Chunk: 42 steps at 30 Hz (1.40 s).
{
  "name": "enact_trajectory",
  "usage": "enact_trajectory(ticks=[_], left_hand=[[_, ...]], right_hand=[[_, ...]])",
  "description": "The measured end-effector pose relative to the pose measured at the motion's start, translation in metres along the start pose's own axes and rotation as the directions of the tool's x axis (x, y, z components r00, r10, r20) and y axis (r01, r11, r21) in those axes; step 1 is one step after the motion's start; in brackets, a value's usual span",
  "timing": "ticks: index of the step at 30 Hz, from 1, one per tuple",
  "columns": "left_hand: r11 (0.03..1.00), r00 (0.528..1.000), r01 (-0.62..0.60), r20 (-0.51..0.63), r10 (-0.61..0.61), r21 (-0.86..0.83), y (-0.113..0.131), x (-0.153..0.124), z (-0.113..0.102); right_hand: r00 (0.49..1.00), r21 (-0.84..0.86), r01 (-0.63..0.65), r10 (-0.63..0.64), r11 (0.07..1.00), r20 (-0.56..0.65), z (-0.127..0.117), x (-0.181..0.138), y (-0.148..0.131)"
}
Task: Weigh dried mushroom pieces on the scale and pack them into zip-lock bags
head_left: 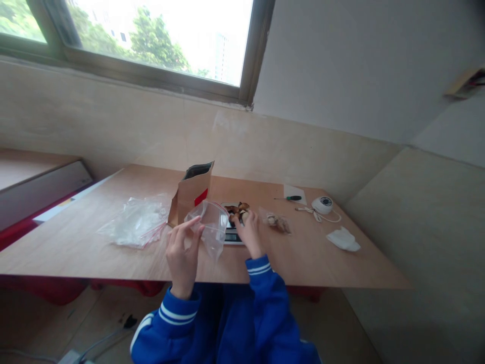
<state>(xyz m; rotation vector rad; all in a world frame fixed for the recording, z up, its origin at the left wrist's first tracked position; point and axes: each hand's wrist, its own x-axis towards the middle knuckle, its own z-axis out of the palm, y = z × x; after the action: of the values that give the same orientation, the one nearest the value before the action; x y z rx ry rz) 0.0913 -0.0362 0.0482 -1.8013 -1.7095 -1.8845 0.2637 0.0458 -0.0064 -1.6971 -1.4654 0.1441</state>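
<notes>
My left hand (183, 258) pinches a clear zip bag (212, 231) by its edge, and the bag hangs open beside the scale. Brown dried mushrooms (233, 210) lie on a small kitchen scale (232, 237), whose dark display faces me. Over the scale, my right hand (249, 233) has its fingers curled around some of the mushrooms; a pale piece shows by the fingertips. Just behind the clear bag stands an open brown paper pouch (190, 194) with a red patch. Part of the scale is hidden by my right hand and the bag.
A pile of clear zip bags (134, 222) lies at left. To the right are a filled clear packet (278, 222), a green-handled screwdriver (293, 198) on white paper, a white dome camera (322, 205) with a cable, and a crumpled white tissue (343, 239).
</notes>
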Motion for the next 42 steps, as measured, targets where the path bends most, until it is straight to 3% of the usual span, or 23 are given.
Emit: enact_trajectory(ticks=[3, 7, 13, 17, 21, 26, 30, 37, 42], left_hand=[[0.997, 0.997, 0.071, -0.004, -0.071, -0.023, -0.004, -0.007, -0.002], [0.99, 0.992, 0.126, 0.013, -0.125, -0.056, -0.005, -0.016, -0.004], [0.962, 0.961, 0.26, 0.119, -0.25, -0.079, -0.005, -0.028, -0.003], [0.953, 0.955, 0.277, 0.142, -0.259, -0.125, -0.006, -0.032, 0.0], [0.951, 0.961, 0.26, 0.141, -0.238, -0.165, -0.006, -0.033, 0.001], [0.937, 0.955, 0.279, 0.164, -0.248, -0.211, -0.006, -0.037, 0.004], [0.909, 0.947, 0.313, 0.166, -0.275, -0.274, -0.005, -0.04, 0.008], [0.864, 0.937, 0.345, 0.183, -0.296, -0.366, 0.002, -0.042, 0.01], [0.763, 0.88, 0.474, 0.247, -0.405, -0.439, 0.002, -0.044, 0.009]], right_hand=[[1.0, -0.12, -0.005, 0.004, 0.993, -0.013, 0.018, 0.001, -0.006], [0.999, -0.188, -0.037, 0.038, 0.981, 0.001, 0.024, -0.002, -0.011], [0.998, 0.04, -0.057, 0.058, 0.998, -0.018, 0.021, -0.004, -0.003], [0.999, 0.116, -0.048, 0.051, 0.992, -0.018, 0.018, -0.003, -0.001], [0.997, 0.202, -0.042, 0.053, 0.978, -0.049, 0.001, 0.0, -0.012], [1.0, 0.509, -0.018, 0.003, 0.86, 0.03, -0.047, 0.002, -0.051], [0.98, 0.446, 0.111, -0.172, 0.888, 0.098, -0.076, -0.003, -0.081], [0.927, 0.412, 0.12, -0.251, 0.903, 0.279, -0.07, -0.014, -0.09], [0.889, 0.537, 0.072, -0.298, 0.84, 0.347, -0.077, -0.017, -0.095]])
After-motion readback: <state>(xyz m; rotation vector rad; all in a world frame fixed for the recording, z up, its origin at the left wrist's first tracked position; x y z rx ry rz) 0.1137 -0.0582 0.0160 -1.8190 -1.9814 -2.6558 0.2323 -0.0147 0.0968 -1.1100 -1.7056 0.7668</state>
